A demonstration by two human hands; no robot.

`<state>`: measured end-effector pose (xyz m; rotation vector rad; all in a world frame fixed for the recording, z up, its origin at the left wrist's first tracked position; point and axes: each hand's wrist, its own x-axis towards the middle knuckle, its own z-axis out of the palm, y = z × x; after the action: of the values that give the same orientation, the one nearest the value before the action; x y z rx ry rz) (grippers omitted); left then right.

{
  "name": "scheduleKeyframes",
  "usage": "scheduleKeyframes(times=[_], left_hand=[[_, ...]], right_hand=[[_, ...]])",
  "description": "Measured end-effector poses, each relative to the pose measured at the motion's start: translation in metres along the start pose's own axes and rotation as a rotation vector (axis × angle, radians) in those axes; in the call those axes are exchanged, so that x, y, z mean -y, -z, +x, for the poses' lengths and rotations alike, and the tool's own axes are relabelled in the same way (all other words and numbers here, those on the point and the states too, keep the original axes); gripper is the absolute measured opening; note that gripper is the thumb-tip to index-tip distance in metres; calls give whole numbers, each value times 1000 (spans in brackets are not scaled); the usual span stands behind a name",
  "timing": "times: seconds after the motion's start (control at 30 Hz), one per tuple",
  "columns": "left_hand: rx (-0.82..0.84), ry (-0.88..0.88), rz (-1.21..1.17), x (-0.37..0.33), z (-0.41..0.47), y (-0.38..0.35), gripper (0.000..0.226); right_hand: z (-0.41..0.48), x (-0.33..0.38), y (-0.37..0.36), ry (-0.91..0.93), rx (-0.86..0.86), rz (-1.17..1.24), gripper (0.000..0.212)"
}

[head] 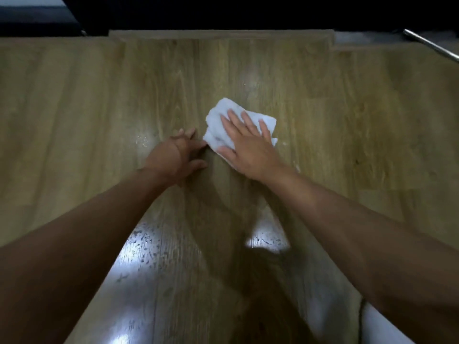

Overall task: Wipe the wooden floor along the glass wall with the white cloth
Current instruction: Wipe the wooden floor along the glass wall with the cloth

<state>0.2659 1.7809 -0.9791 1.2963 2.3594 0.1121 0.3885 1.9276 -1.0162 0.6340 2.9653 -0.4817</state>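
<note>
Right at the bottom of the frame the wooden floor (pixel 159 301) shines in bright, spotty patches, prob. wet from wiping, tho I can't be sure. Up in the middle, the right hand (pixel 248 147) lies flat on the white cloth (pixel 223 112). Its fingers are straight and spread apart, pressing down so more of the cloth rubs the boards. The cloth is bunched up, a bit right of the middle and well short of the glass wall (pixel 223 11), the dark band across the top. The left hand (pixel 178 155), just beside the cloth, holds nothing — fingers bent and close together, tips on the floor, likely to prop the body up. 1 metal rod (pixel 432 47) pokes in at the upper right. The boards by the wall prob. need wiping next.
</note>
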Motion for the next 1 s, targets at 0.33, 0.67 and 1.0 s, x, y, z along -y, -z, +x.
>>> scheduleKeyframes(times=[0.33, 0.67, 1.0], left_hand=[[23, 116, 41, 11, -22, -3, 64], [19, 155, 34, 63, -48, -1, 75], [-63, 159, 133, 80, -66, -10, 71]], right_hand=[[65, 26, 19, -287, 86, 35, 57], [13, 48, -15, -32, -37, 31, 52], [59, 122, -26, 44, 81, -3, 56]])
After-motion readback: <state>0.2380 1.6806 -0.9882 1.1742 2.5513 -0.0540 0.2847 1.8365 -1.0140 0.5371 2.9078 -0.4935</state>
